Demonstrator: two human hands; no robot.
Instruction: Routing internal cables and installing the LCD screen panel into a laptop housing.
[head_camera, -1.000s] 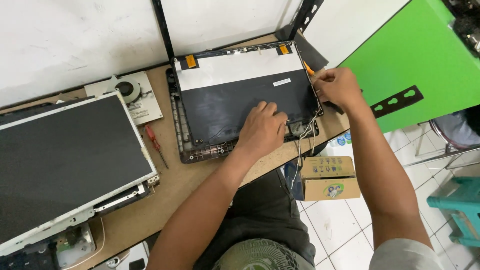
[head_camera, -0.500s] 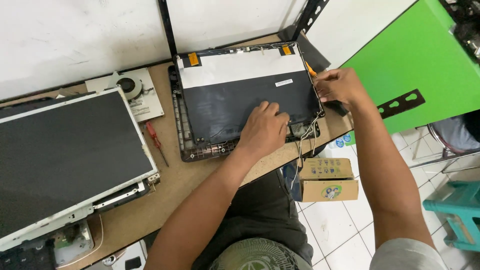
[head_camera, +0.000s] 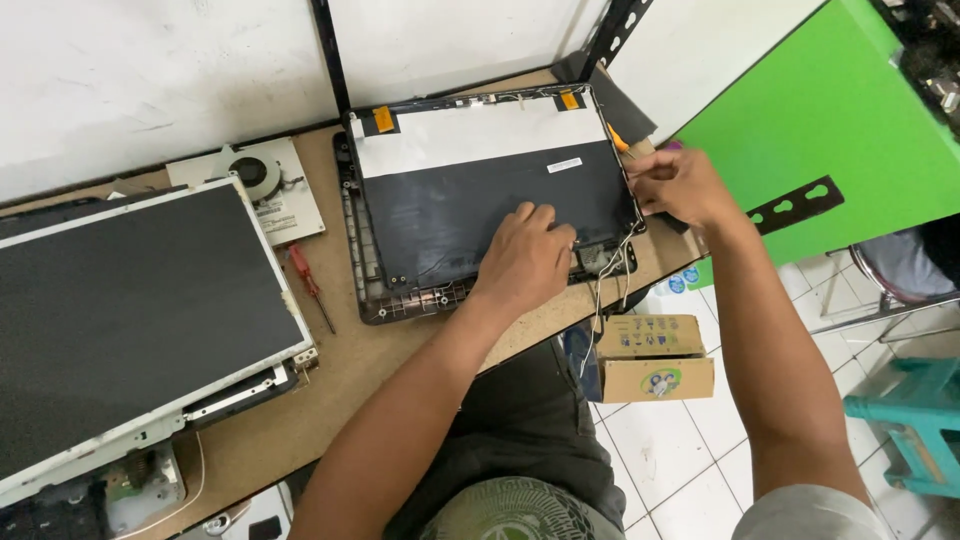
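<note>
An opened laptop lid (head_camera: 480, 200), black with a white upper band and orange tape tabs, lies on the brown bench. My left hand (head_camera: 525, 255) rests palm-down on its lower right part, fingers slightly curled and holding nothing. My right hand (head_camera: 680, 185) is at the lid's right edge, fingers pinched together on the rim where thin white wires (head_camera: 605, 285) run down toward the hinge corner. An orange-handled tool (head_camera: 618, 140) lies just beyond that hand.
A large bare screen panel (head_camera: 130, 320) fills the bench's left side. A cooling fan (head_camera: 255, 175) sits on a paper sheet, with a red screwdriver (head_camera: 310, 285) beside it. A cardboard box (head_camera: 655, 365), green panel (head_camera: 830, 130) and teal stool (head_camera: 915, 430) stand at right.
My right hand has slid a little toward me along the lid's right edge. My left hand has stayed pressed on the lid.
</note>
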